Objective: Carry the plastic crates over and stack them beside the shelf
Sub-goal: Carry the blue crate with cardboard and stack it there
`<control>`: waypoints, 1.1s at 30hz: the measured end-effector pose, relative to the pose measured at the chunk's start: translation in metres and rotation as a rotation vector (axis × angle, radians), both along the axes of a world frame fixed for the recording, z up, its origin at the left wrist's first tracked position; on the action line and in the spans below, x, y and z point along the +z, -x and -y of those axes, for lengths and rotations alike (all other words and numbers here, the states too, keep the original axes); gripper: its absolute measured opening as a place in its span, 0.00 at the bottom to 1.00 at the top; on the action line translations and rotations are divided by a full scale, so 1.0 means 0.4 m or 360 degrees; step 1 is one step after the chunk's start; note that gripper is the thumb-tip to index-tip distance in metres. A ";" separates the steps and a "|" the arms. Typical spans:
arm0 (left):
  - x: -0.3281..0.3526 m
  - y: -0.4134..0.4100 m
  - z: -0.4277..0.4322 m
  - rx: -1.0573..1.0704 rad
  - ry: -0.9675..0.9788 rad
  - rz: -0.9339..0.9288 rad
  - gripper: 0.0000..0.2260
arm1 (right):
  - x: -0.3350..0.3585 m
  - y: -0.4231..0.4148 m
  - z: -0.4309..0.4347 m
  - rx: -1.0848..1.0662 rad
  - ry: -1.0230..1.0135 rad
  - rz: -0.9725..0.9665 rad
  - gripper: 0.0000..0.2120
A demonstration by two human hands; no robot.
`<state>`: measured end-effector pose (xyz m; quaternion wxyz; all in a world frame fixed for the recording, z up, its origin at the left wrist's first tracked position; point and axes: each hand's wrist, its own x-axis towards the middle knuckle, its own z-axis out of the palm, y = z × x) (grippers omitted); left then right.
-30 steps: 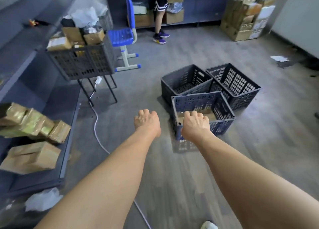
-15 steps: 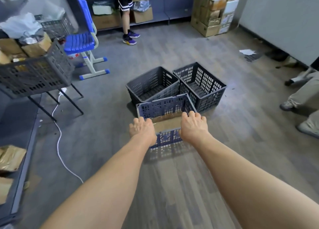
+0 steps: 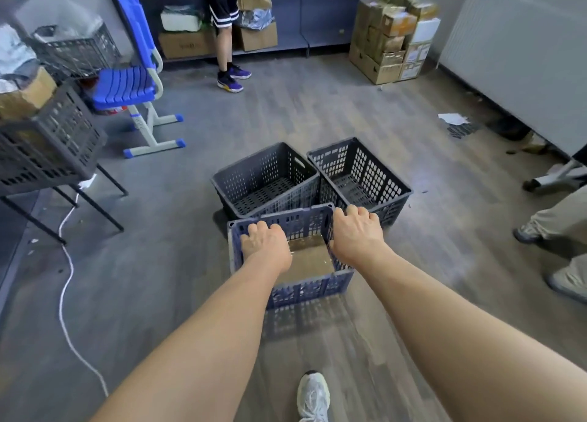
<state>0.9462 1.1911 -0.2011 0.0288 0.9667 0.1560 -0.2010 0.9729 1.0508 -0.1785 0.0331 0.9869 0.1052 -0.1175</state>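
A blue plastic crate (image 3: 311, 289) stands on the floor right in front of me, with a flat piece of cardboard (image 3: 309, 261) in its bottom. My left hand (image 3: 265, 247) curls over its left wall and my right hand (image 3: 355, 234) over its right wall near the far corner. Just behind it sit two empty dark grey crates: the left one (image 3: 263, 180) is tilted, the right one (image 3: 365, 173) stands flat.
At the left a grey crate of boxes (image 3: 47, 142) rests on a metal stand, with a white cable (image 3: 66, 278) on the floor below. Behind are a blue chair (image 3: 127, 84), a standing person (image 3: 222, 24) and stacked cardboard boxes (image 3: 390, 40). Another person's legs (image 3: 559, 227) are at the right.
I have stepped closer to the crates and turned right, away from the shelf. Both hands have come down from in front of the blue crate onto its side walls.
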 end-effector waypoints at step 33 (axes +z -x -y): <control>-0.295 -0.739 0.062 0.1859 0.0554 -0.0034 0.27 | -0.302 -0.933 -0.127 0.1298 0.0105 -0.0313 0.19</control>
